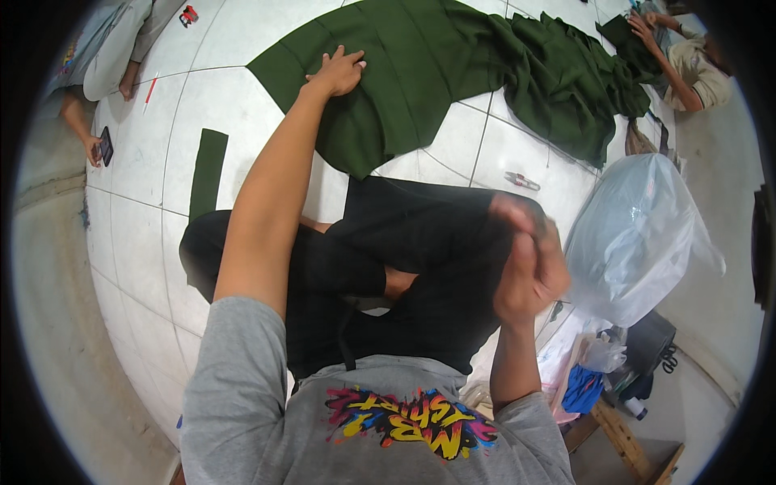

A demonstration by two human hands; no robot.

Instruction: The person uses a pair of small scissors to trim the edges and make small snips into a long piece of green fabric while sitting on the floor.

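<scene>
My left hand (339,74) reaches far forward and lies on a dark green cloth (396,89) spread over the floor, its fingers stretched and slightly apart. The cloth has fold lines on its left part and is bunched up toward the right. Above my right knee I hold up my right hand (532,263), blurred by motion, with the fingers curled in toward the thumb. Whatever is between them is too small to make out. Small thread snips (522,181) lie on the tiles between the cloth and my right knee.
A green strip (208,171) lies left of my left arm. To my right stand a full translucent plastic bag (634,234) and a pile with blue cloth (584,390). One person at far right handles green cloth; another at far left holds a phone (106,147).
</scene>
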